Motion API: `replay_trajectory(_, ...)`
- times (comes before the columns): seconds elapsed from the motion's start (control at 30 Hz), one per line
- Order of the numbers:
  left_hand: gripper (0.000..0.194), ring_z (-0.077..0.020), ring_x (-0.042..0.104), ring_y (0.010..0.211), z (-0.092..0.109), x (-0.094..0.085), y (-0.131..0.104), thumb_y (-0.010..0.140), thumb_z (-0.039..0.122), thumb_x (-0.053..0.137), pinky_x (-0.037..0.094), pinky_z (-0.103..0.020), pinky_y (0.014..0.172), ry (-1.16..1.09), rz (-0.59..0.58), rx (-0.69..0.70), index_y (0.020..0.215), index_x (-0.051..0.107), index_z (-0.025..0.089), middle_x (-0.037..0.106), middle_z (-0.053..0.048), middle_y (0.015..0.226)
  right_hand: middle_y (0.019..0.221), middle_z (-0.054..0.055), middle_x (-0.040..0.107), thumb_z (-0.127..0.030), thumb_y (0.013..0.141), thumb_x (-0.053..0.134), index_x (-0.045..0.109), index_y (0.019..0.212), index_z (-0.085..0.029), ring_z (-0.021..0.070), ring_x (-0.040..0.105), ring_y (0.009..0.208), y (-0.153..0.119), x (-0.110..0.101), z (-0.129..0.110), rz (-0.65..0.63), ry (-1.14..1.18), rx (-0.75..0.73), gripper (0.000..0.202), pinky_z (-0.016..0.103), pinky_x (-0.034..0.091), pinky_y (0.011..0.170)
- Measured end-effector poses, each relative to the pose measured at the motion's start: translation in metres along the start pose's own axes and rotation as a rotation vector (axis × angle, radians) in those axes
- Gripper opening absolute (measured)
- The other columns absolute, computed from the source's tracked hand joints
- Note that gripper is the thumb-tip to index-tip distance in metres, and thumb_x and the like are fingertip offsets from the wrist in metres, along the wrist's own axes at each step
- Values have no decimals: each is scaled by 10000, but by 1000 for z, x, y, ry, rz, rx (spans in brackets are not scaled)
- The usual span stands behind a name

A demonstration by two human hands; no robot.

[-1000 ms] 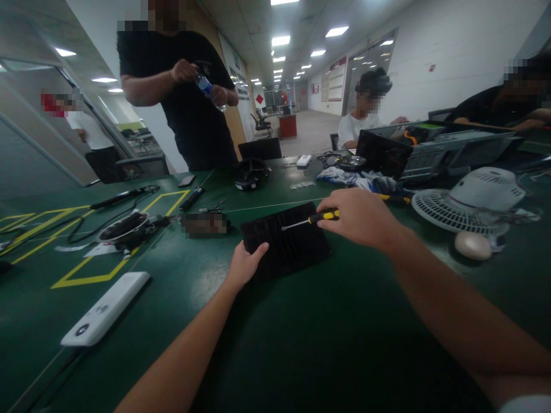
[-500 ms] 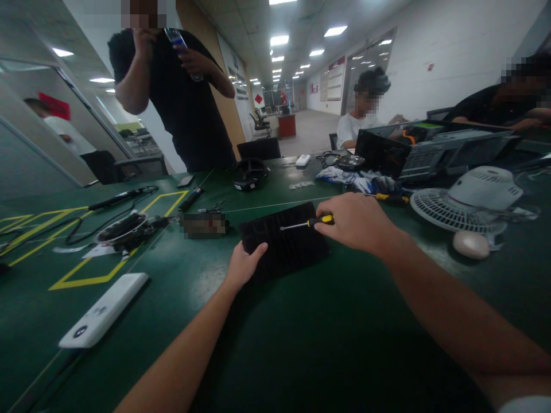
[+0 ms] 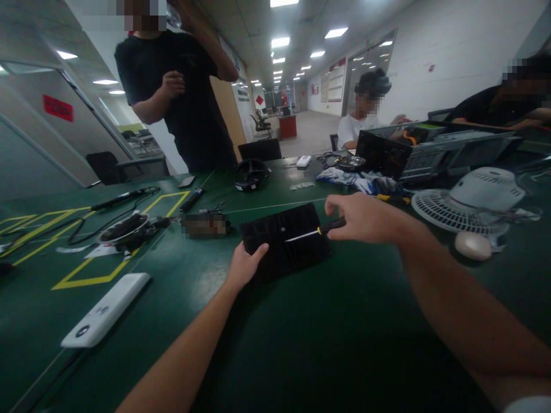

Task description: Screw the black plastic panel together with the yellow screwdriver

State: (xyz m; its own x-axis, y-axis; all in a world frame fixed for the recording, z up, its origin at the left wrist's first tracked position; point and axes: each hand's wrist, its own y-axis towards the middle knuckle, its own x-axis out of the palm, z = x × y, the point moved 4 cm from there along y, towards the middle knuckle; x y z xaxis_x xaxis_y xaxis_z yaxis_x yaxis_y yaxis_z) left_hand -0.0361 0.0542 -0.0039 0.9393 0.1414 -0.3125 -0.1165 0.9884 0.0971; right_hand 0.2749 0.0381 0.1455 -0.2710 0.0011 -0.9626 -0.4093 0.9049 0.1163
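Observation:
A flat black rectangular panel (image 3: 297, 255) with ridges lies tilted in front of me on the green table. My left hand (image 3: 247, 264) grips its left edge, thumb on top and the other fingers hidden beneath. In my right hand (image 3: 361, 217), over the panel's right side, is a screwdriver (image 3: 302, 236) with a black and yellow handle. Its thin shaft points left across the panel, the tip just below a small shiny round spot (image 3: 283, 229). Whether the tip touches the panel I cannot tell.
Left are a white power strip-like device (image 3: 105, 310) and a coiled cable bundle (image 3: 124, 229). At right stand a white fan head (image 3: 477, 195), a pale mouse-like object (image 3: 472, 245) and an open computer case (image 3: 447, 150). One person (image 3: 181, 97) stands across the table; others sit right.
The screwdriver tip has shifted down off the shiny spot, uncovering it, and my right hand has moved slightly right with fingers re-placed. The standing person has raised the bottle.

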Motion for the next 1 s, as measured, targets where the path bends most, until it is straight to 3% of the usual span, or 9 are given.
replay_trajectory(0.1, 531, -372, 756, 1145, -4, 0, 1, 761, 508, 839, 585, -527, 1029, -3, 12, -6, 1124, 714, 141, 804, -174, 1171, 825, 24, 738, -291, 775, 735, 723, 969, -205, 202, 658, 745, -2, -8, 4, 55, 25, -69, 214, 320, 410, 680)
replay_trajectory(0.33, 536, -370, 766, 1112, -2, 1, 1, 760, 503, 835, 595, -532, 1007, -18, 5, -4, 1136, 708, 143, 805, -171, 1163, 902, 60, 804, -405, 886, 703, 818, 942, -215, 249, 718, 851, 0, -13, -4, 304, 56, -35, 229, 359, 439, 737)
replay_trajectory(0.63, 528, -358, 776, 1071, -2, 1, 1, 760, 508, 827, 606, -513, 975, -9, -4, -1, 1121, 705, 142, 811, -157, 1125, 1029, 50, 780, -216, 839, 753, 822, 978, -254, 267, 686, 987, 0, -8, -15, 412, -154, -150, 160, 349, 384, 713)
replay_trajectory(1.0, 490, -362, 775, 1063, 1, 0, 0, 776, 488, 816, 604, -533, 982, 28, 1, 10, 1112, 706, 148, 813, -164, 1132, 996, 47, 745, -189, 890, 726, 812, 968, -255, 240, 651, 971, -2, 2, -28, 402, -218, -227, 134, 327, 330, 651)
